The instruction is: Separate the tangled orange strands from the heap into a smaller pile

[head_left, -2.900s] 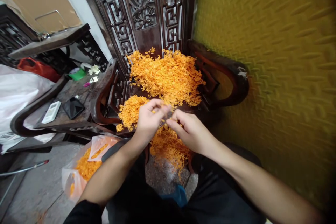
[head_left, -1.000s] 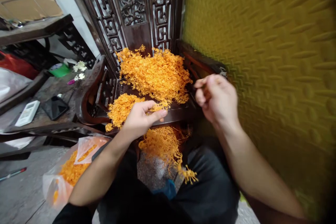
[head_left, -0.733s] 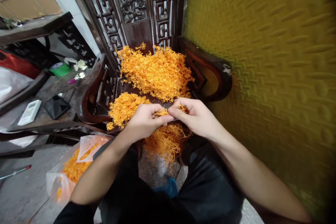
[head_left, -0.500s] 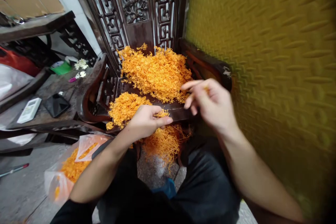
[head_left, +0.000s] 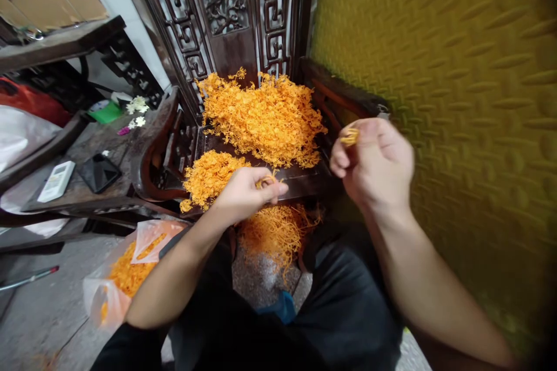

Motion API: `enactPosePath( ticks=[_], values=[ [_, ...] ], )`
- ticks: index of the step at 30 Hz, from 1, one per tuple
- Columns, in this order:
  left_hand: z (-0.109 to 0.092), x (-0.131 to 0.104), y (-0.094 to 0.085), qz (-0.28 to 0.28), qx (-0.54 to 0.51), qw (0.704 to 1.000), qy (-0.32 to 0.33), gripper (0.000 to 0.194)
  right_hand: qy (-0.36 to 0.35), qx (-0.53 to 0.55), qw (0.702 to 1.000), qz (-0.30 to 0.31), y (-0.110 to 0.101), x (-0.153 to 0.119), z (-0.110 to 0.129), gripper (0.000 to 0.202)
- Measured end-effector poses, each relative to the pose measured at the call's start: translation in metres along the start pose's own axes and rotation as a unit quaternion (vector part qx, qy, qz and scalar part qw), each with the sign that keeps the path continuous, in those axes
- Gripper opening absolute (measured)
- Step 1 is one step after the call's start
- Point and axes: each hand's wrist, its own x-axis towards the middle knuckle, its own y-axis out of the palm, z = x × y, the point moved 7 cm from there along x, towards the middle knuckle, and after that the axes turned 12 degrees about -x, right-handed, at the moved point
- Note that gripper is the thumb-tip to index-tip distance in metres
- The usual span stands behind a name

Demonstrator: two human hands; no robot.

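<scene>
Showing between both hands' fingers point(head_left: 275, 189), orange strands point(head_left: 349, 137)

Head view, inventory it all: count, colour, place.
chair: one, brown, centre
piles: three, orange, two on chair, one in front
side seat: one, brown, left
device: one, white, side seat
item: one, black, beside device
tub: one, green, side seat
flowers: several, white, magenta, beside tub
bags: three, red, white, translucent, left
rod: one, grey, left floor
board: one, tan, upper left
wall: one, yellow, right
object: one, blue, bottom centre
trousers: one, dark, bottom
left hand: one, centre, holding orange strands
right hand: one, right, holding orange strands
</scene>
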Motion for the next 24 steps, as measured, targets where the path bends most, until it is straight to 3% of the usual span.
enactPosePath(
  ticks=[4, 7, 9, 13, 18, 24],
  values=[
    [-0.002, 0.008, -0.013, -0.051, -0.235, 0.971, -0.003, 0.027, 0.103, 0.095, 0.976, 0.166, 0.036, -0.018, -0.017, 0.044],
    [-0.002, 0.011, -0.015, -0.053, -0.380, 0.922, -0.045, 0.028, 0.155, 0.128, 0.957, 0.207, 0.048, -0.028, -0.025, 0.045],
    [-0.004, 0.011, -0.015, -0.048, -0.413, 0.908, -0.051, 0.037, 0.179, 0.129, 0.947, 0.232, 0.053, -0.034, -0.029, 0.051],
    [-0.007, 0.009, -0.011, -0.067, -0.408, 0.911, -0.001, 0.055, 0.166, 0.033, 0.943, 0.288, 0.064, -0.047, -0.027, 0.058],
    [-0.009, 0.006, 0.002, -0.069, -0.381, 0.921, 0.047, 0.052, 0.044, -0.200, 0.942, 0.264, 0.072, -0.051, -0.016, 0.043],
    [-0.019, 0.005, -0.007, -0.026, -0.171, 0.980, 0.095, 0.020, -0.021, -0.177, 0.940, 0.293, 0.069, -0.046, -0.004, 0.050]
  ],
)
